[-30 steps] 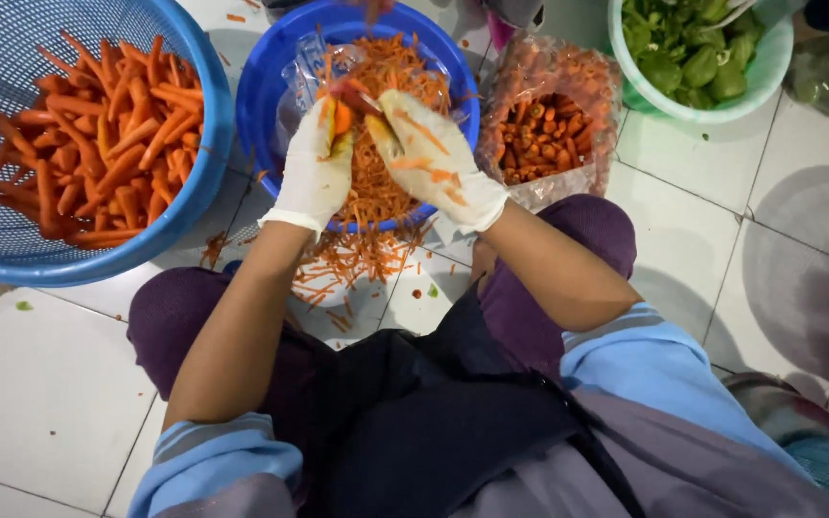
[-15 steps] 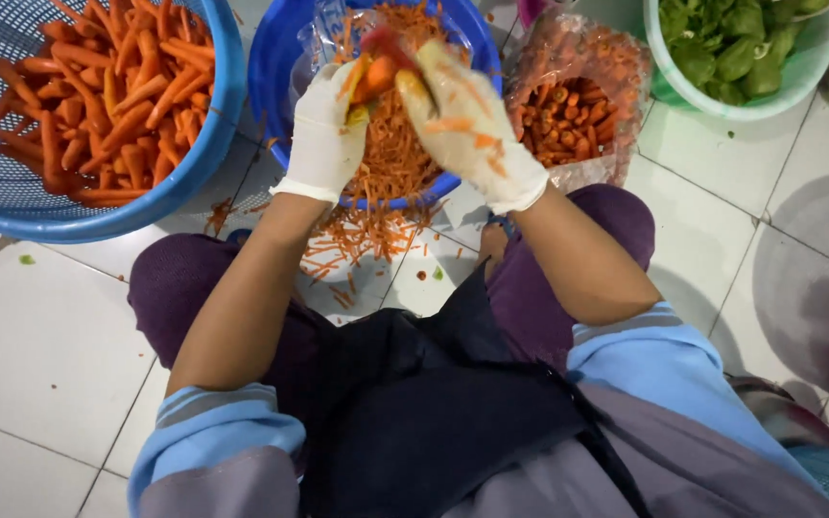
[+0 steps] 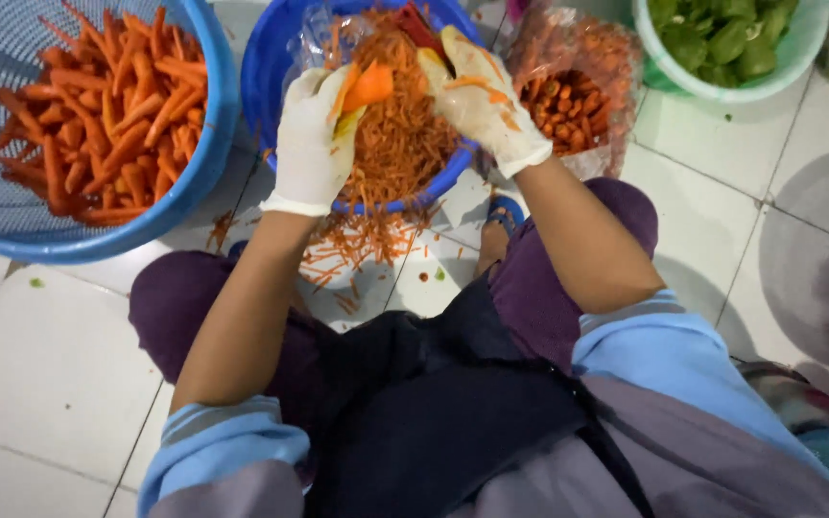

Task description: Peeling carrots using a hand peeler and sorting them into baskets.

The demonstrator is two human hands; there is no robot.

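My left hand (image 3: 314, 144), in a stained white glove, grips a short piece of orange carrot (image 3: 368, 88) over a blue bowl (image 3: 275, 58). The bowl is heaped with thin carrot peelings (image 3: 400, 134). My right hand (image 3: 486, 101), also gloved, is closed on a red-handled peeler (image 3: 419, 27) right beside the carrot. Peelings have spilled onto the tiled floor (image 3: 352, 254) in front of the bowl, between my knees.
A blue mesh basket (image 3: 184, 197) full of whole carrots (image 3: 107, 125) stands at the left. A clear plastic bag with carrot pieces (image 3: 568, 105) lies right of the bowl. A pale green bowl (image 3: 722, 91) of green vegetables is at the top right.
Both hands stay over the blue bowl. The view has shifted so the bowls sit higher in frame, and the carrot piece now shows more plainly in my left hand.
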